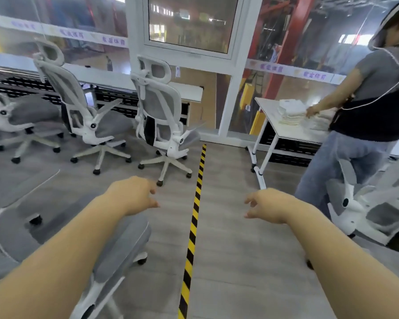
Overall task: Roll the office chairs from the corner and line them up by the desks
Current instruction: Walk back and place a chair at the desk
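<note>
Three grey-and-white office chairs stand by the long white desk (115, 82) along the window: one (21, 120) at the far left, one (78, 107) in the middle, one (161, 116) nearest the striped floor line. A fourth chair (115, 245) sits right below my left arm, its grey seat showing. A fifth chair (364, 203) stands at the right edge. My left hand (134, 194) and my right hand (267, 206) are stretched out over the floor, fingers loosely curled, holding nothing and touching no chair.
A yellow-and-black striped tape line (195, 217) runs down the floor between my hands. A person (364, 107) stands at the right by a small white table (283, 130) with stacked white items (290, 111). Glass walls close off the back.
</note>
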{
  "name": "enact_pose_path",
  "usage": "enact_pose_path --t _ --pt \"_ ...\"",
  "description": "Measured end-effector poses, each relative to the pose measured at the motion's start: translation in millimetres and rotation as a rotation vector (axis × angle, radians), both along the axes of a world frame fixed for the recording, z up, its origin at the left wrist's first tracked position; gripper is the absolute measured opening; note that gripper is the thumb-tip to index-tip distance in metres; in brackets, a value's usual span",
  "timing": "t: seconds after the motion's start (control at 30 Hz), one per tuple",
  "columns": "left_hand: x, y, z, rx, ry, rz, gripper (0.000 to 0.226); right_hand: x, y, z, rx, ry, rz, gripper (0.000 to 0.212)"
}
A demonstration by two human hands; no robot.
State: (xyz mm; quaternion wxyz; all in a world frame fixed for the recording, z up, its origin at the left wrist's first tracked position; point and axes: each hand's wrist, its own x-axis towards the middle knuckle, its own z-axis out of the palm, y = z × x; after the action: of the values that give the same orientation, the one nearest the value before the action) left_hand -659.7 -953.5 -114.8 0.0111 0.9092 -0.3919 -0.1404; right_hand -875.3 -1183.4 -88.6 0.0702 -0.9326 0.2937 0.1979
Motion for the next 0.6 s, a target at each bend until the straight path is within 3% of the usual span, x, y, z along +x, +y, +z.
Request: enact_pose_path --t 0.37,0.6 --pt "47.8 -63.1 -15.0 0.061 0.073 0.243 0.043 102.7 -119.5 -4.9 0.005 0.04 0.213 0.054" --pt "157.1 -111.4 -25.0 0.085 0.06 0.288 0.045 226.7 -169.8 -16.2 0.008 0.026 0.309 0.051"
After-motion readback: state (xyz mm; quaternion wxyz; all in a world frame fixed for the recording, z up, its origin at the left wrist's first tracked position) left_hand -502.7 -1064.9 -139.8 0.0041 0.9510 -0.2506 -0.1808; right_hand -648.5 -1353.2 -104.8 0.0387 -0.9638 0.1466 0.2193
